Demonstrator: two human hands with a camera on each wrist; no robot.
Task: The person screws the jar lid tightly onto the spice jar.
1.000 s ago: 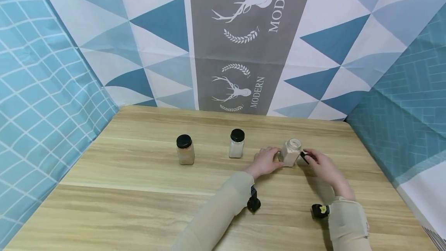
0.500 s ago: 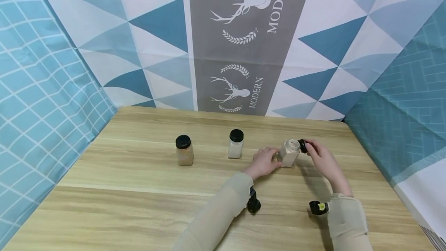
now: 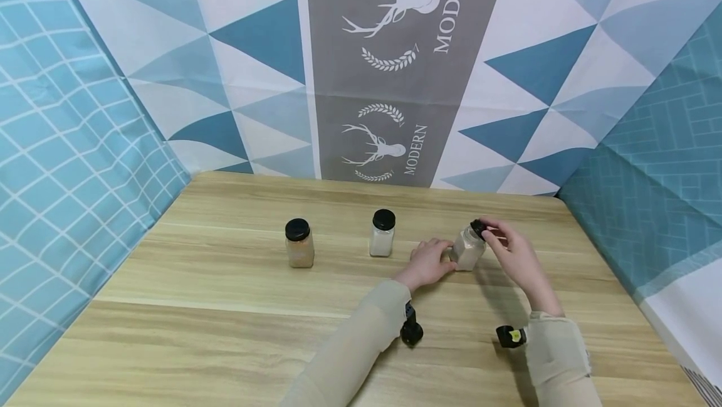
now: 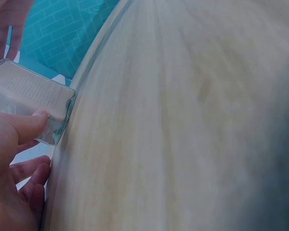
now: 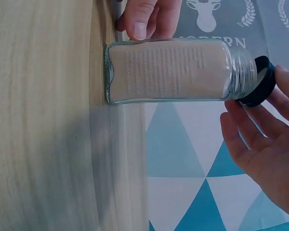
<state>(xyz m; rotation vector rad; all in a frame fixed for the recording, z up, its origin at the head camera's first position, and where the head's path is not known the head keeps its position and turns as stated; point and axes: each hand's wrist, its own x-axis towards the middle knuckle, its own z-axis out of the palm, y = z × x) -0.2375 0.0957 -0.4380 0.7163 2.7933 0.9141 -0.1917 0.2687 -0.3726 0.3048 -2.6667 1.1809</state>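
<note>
A clear glass spice jar (image 5: pixel 168 71) of pale powder stands on the right part of the table, its threaded neck partly showing. My left hand (image 3: pixel 427 263) grips the jar low on its left side, thumb in front; the left wrist view shows that thumb on the glass (image 4: pixel 36 91). Between the thumb and fingers of my right hand (image 3: pixel 517 259) is a black lid (image 5: pixel 261 82). The lid sits tilted at the jar's mouth, one edge against the rim and the other lifted away.
Two capped jars stand to the left: one with white contents (image 3: pixel 381 239) and one with tan contents (image 3: pixel 300 250). A wooden table (image 3: pixel 214 332) bears everything. Patterned cloth (image 3: pixel 389 81) hangs behind it and along both sides.
My right hand has brought the lid up from beside the jar and leftward onto its mouth. The left hand keeps its hold, and the other two jars stay put.
</note>
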